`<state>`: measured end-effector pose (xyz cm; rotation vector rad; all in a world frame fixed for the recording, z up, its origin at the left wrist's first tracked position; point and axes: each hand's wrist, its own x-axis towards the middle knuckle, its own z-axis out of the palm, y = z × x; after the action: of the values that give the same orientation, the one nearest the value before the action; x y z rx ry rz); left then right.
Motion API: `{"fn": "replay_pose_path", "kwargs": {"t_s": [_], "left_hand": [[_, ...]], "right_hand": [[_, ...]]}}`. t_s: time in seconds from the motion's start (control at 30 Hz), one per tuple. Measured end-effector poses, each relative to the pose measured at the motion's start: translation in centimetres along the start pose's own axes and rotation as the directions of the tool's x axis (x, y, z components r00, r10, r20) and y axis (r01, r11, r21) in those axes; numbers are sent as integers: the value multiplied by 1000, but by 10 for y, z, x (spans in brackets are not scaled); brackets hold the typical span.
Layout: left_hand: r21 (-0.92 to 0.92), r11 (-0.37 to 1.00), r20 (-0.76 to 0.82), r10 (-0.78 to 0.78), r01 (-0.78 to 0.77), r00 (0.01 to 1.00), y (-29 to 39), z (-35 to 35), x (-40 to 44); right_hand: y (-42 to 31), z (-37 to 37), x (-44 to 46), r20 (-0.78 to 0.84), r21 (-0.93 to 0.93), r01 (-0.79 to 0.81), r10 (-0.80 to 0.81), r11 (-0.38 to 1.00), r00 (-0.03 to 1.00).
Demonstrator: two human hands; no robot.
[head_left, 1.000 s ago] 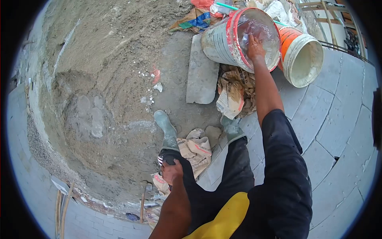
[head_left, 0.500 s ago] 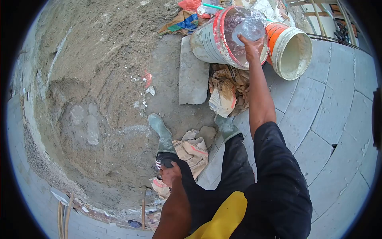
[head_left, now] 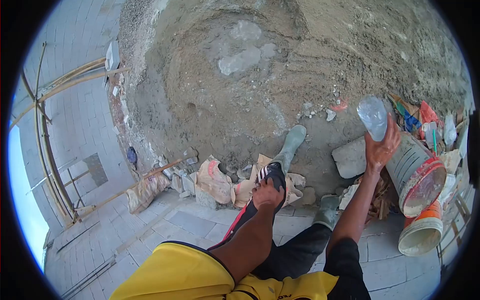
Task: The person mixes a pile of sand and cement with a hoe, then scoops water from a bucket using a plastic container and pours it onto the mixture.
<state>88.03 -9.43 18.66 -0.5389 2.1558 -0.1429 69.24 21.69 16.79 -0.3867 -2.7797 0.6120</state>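
My right hand [head_left: 382, 145] is wrapped around a clear plastic container [head_left: 373, 118], which looks like a cut-off bottle, and holds it tilted over the sandy ground. Whether any water is in it I cannot tell. Beside that hand leans a white bucket with a red rim [head_left: 425, 187]. My left hand [head_left: 268, 193] rests on my left knee, fingers spread over the dark trouser leg. Ahead lies a heap of sand and cement [head_left: 320, 70], hollowed in the middle, with a wet grey patch [head_left: 240, 61] in the hollow.
An orange and white bucket [head_left: 422, 232] lies tipped by the red-rimmed one. Torn paper sacks [head_left: 214, 180] and a wooden-handled tool [head_left: 162, 168] line the block paving [head_left: 200, 222]. A flat stone slab [head_left: 350, 157] sits near my boots [head_left: 292, 142]. Bamboo poles [head_left: 47, 150] stand at left.
My right hand has brought the clear container out of the red-rimmed bucket's mouth and over the ground beside the sand heap. The view has turned left. My left hand stays on the knee.
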Motion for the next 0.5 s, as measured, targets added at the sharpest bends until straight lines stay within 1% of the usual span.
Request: {"fn": "replay_pose_path", "kwargs": {"t_s": [0.03,0.07,0.1,0.17,0.2,0.27,0.3,0.37,0.4,0.43,0.47,0.5], "left_hand": [[-3,1000,34,-9,9,999,0,-3,0],[0,1000,69,-15,15,997,-1,-4,1],[2,1000,72,-22,22,997,-3,-2,1],[-20,1000,12,6,-6,1000,-4,4,0],[-21,1000,17,3,-2,1000,-5,6,0],[-1,1000,-23,5,-5,1000,-5,8,0],[3,1000,-17,6,-6,1000,-5,8,-1],[11,1000,-17,8,-8,1000,0,4,-2],[17,1000,-9,22,-21,1000,1,5,-1],[10,1000,-32,-2,2,999,2,6,0],[17,1000,-44,5,-5,999,4,5,0],[63,998,-42,-3,6,999,8,4,-2]], "right_hand": [[-39,26,5,120,-5,-21,22,1000,993],[-82,50,10,216,-89,-57,75,994,973],[-118,68,16,265,-66,-7,25,998,964],[-174,98,24,391,-57,21,3,998,921],[-196,101,26,396,-57,24,1,998,918],[-221,100,33,413,19,49,-52,999,909],[-218,95,34,417,16,45,-47,999,908],[-206,78,36,283,18,54,-57,998,957],[-189,67,37,285,4,44,-44,999,958],[-160,54,37,212,17,-17,13,1000,977],[-124,39,34,131,6,-97,95,995,987],[-80,20,31,42,72,-122,119,990,992]]}}
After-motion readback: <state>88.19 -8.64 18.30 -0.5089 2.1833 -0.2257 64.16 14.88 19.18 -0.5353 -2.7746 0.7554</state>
